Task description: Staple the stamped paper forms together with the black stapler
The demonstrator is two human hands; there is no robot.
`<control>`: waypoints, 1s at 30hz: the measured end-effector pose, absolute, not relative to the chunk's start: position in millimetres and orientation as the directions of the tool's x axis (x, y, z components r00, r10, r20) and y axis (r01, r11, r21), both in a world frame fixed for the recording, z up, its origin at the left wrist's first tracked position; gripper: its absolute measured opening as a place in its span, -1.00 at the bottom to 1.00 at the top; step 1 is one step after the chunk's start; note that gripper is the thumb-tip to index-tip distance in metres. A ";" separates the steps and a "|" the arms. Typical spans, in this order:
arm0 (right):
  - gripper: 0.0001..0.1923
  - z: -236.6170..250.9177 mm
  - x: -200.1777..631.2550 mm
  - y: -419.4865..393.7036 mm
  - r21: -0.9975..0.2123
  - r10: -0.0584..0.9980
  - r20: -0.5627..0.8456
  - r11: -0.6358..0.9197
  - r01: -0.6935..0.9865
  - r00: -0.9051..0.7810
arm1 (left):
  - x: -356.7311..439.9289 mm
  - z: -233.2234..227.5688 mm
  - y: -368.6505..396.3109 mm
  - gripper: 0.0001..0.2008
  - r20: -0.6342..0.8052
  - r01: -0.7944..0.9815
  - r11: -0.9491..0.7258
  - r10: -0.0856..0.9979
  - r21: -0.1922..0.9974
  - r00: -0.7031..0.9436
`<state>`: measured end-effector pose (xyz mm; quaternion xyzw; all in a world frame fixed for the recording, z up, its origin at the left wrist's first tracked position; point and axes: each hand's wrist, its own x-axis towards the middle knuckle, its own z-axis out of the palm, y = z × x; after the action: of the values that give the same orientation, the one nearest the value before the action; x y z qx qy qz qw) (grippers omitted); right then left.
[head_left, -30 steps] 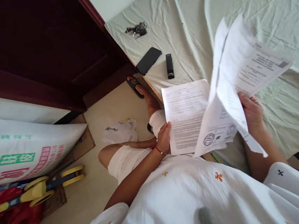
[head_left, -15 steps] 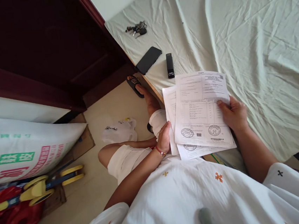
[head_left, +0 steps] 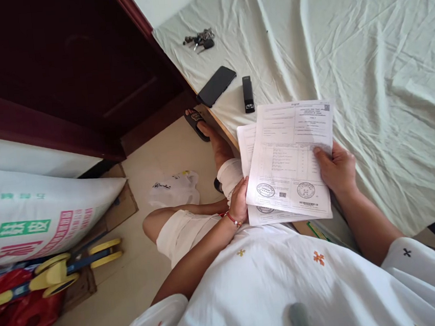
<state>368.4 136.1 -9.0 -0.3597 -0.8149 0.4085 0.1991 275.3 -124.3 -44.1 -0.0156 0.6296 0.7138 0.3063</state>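
Head view: I have the printed forms (head_left: 285,146) held as a loose stack over the wearer's lap, overlapping, from my angle, the edge of a wrinkled pale green sheet (head_left: 365,66). Right hand (head_left: 338,171) closed on the stack's right side, thumb lying across the front page, the other fingers out of my sight behind it. Left hand (head_left: 239,201) curled nearly closed on the left edge, fingers together; how firmly it grips I cannot tell. Front page: ruled boxes, a small square code at top right, two inked stamps (head_left: 306,190) near the bottom. Rear pages sit out of register, showing at upper left and along the bottom, where part of another stamp is visible. On the sheet I log a black stapler (head_left: 248,94) just beyond the forms, a dark smartphone (head_left: 217,86) near it, and a bunch of keys (head_left: 200,40) farther off. On the floor (head_left: 135,268), left of the lap, a white plastic bag (head_left: 174,188); farther left, a white printed sack (head_left: 41,213)
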 end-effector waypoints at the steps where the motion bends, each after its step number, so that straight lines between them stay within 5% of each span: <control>1: -0.69 -9.1 368.2 136.0 -0.806 0.751 0.032 0.410 0.427 -0.660 | 275.3 -44.4 -125.0 -0.58 -0.372 -0.419 -0.010 0.440 0.908 -0.817; 5: -0.71 -12.2 368.3 137.4 -0.800 0.749 0.048 0.425 0.424 -0.660 | 275.5 -41.7 -126.4 -0.66 -0.273 -0.293 0.035 0.480 0.955 -0.834; 20: -0.75 -16.0 366.3 137.7 -0.802 0.729 0.065 0.445 0.399 -0.681 | 272.9 -30.1 -122.1 -0.68 -0.402 -0.419 0.045 0.389 0.907 -0.829; 25: -0.68 -13.2 365.0 138.1 -0.786 0.730 0.074 0.463 0.411 -0.680 | 270.3 -37.2 -128.7 -0.78 -0.342 -0.309 0.147 0.373 0.939 -0.862; 30: -0.55 -13.7 371.6 145.8 -0.771 0.775 0.182 0.495 0.401 -0.605 | 274.4 -46.9 -121.4 -0.55 -0.424 -0.454 0.014 0.384 0.891 -0.820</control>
<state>371.6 145.8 -13.7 -0.3573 -0.8231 0.3536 0.2643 274.4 -121.4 -46.9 -0.0271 0.6464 0.7016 0.2987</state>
